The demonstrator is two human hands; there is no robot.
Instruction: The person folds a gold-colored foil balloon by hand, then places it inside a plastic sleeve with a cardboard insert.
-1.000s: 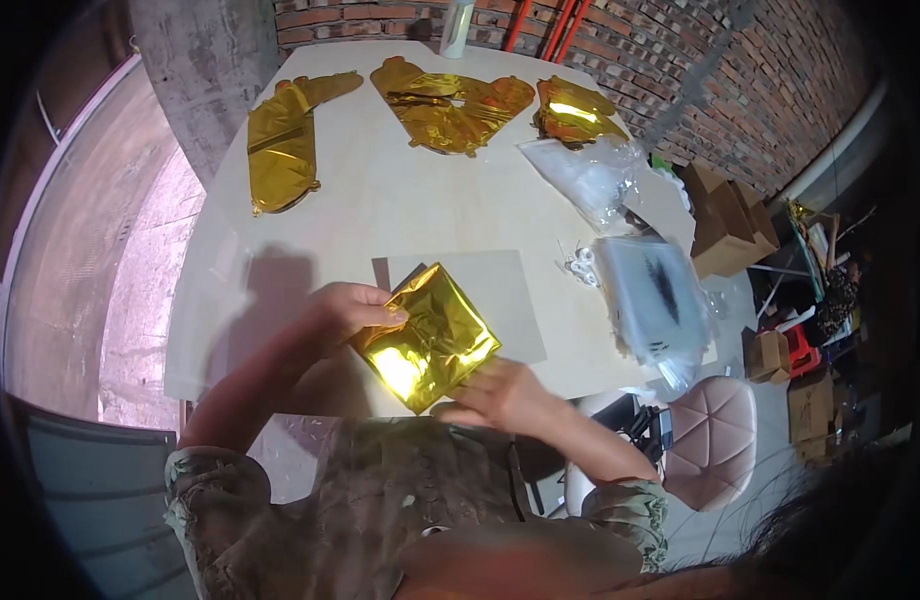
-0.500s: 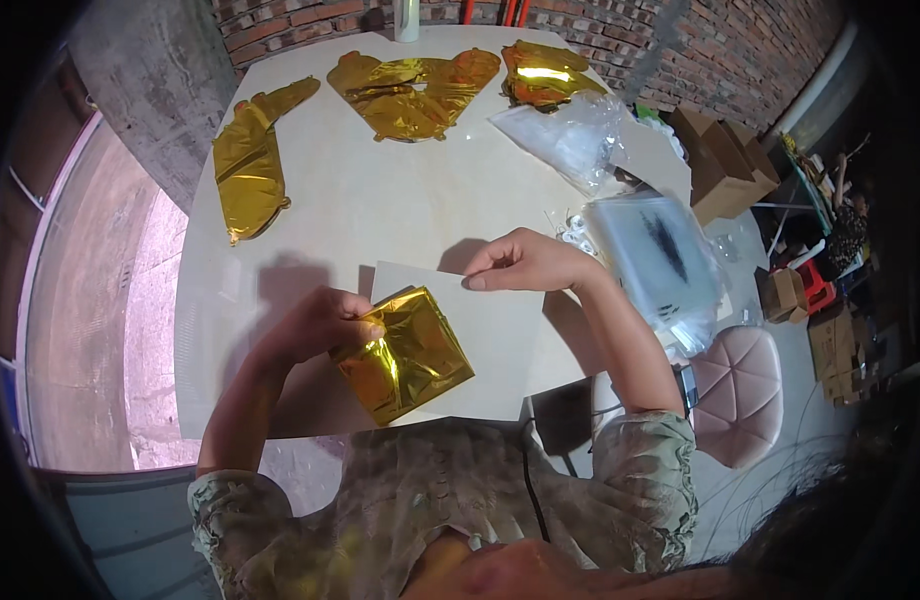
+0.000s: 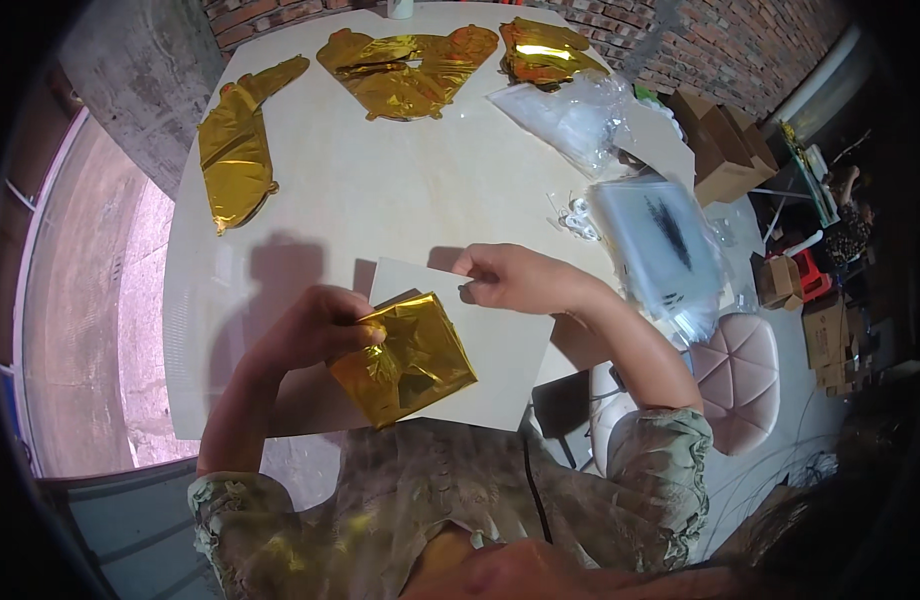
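A folded gold foil balloon point(image 3: 425, 365), square and shiny, is pinched at its upper left edge between the thumb and fingers of my left hand point(image 3: 320, 325). Behind it a plain white card point(image 3: 505, 350) shows, held slanted in front of my body. My right hand point(image 3: 525, 280) grips the card's upper right edge with bent fingers. The foil covers the card's left part, so I cannot tell whether my left fingers also hold the card.
Flat gold foil balloons lie along the far side of the table: one at left point(image 3: 238, 150), one at centre point(image 3: 410, 70), a pile point(image 3: 550, 50) at right. Nearer right are a clear plastic bag point(image 3: 560, 115), a stack of clear sleeves point(image 3: 660, 240) and white string point(image 3: 578, 218). A padded stool point(image 3: 735, 385) stands beside.
My right hand has shifted slightly, its fingers curling more at the card's edge. The folded balloon and card have tilted a little. The whole view has moved slightly.
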